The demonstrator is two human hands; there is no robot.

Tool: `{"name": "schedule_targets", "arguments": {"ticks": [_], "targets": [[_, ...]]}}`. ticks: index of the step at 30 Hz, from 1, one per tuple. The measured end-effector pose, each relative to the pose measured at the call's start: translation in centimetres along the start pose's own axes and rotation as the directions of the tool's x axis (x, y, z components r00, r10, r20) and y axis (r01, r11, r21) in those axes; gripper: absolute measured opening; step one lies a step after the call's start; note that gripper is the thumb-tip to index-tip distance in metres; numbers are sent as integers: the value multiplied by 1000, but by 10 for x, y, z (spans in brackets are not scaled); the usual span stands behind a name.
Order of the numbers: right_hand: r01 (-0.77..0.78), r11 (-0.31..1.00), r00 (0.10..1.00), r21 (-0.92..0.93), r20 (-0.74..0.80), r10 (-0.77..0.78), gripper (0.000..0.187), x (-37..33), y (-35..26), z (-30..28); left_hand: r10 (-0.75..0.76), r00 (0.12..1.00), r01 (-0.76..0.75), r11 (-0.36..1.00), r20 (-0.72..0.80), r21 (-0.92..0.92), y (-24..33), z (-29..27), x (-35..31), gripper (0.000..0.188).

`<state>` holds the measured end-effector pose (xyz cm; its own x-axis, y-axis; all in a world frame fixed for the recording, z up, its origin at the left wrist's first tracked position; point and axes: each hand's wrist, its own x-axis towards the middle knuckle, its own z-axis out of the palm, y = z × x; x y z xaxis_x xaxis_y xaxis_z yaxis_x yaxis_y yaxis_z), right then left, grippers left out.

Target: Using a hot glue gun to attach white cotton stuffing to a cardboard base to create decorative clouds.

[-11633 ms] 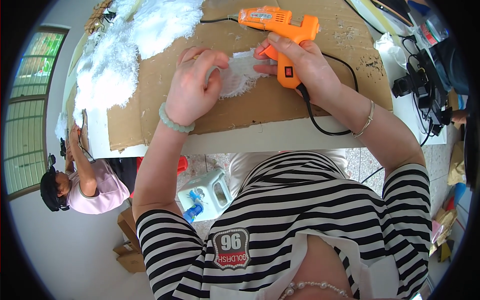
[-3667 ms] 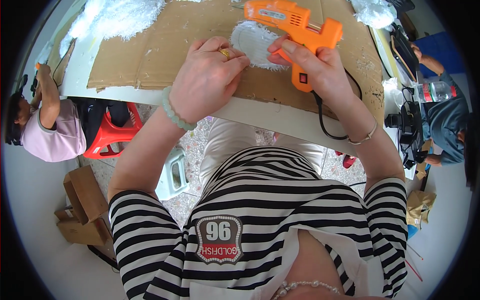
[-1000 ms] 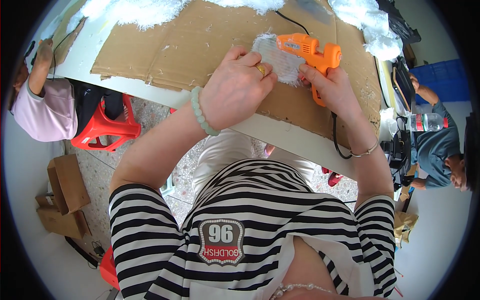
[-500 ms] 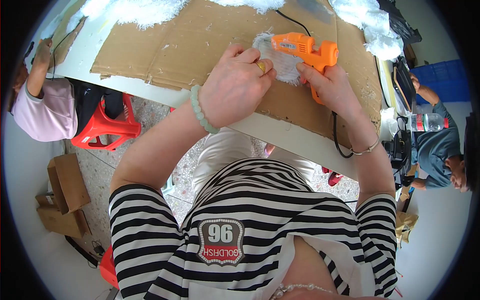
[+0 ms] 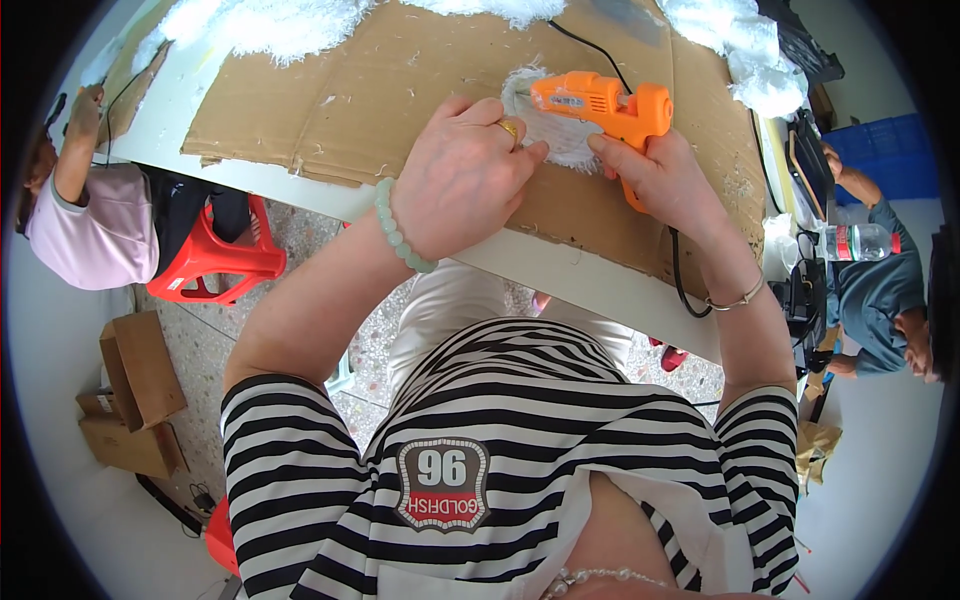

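My right hand (image 5: 665, 185) is wrapped round the handle of an orange hot glue gun (image 5: 600, 103), its thumb at the back of the handle. The gun's nozzle points left, over the upper left part of a fuzzy white fabric piece (image 5: 565, 140) lying on brown cardboard (image 5: 370, 100). My left hand (image 5: 465, 180) is closed, back upward, against the left edge of that piece. Its fingers are curled with the tips tucked out of sight, so whatever they pinch is hidden. A black cord (image 5: 677, 275) hangs below the gun handle.
White fluffy material (image 5: 280, 25) lies along the table's far side, more (image 5: 765, 70) at far right. A second cord (image 5: 590, 42) runs behind the gun. A plastic bottle (image 5: 855, 242) is at right. Two people sit nearby, one by a red stool (image 5: 225, 255). Cardboard boxes (image 5: 145, 375) stand on the floor.
The glue gun has shifted slightly left and toward me in my right hand. My left hand has moved a little left, still closed. The fabric piece stays in about the same place.
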<state>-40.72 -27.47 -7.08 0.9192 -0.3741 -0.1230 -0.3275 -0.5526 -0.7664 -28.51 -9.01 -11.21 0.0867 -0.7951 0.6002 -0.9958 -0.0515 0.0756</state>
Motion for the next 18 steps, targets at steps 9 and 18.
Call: {"name": "schedule_targets", "arguments": {"ticks": [9, 18], "targets": [[-55, 996, 990, -73, 129, 65, 21, -6, -6, -9, -33, 999, 33, 999, 2, -1, -1, 2, -2, 23], [48, 999, 990, -5, 134, -47, 23, -12, -2, -10, -30, 1000, 29, 999, 1, 15, 0, 3, -2, 24]]}}
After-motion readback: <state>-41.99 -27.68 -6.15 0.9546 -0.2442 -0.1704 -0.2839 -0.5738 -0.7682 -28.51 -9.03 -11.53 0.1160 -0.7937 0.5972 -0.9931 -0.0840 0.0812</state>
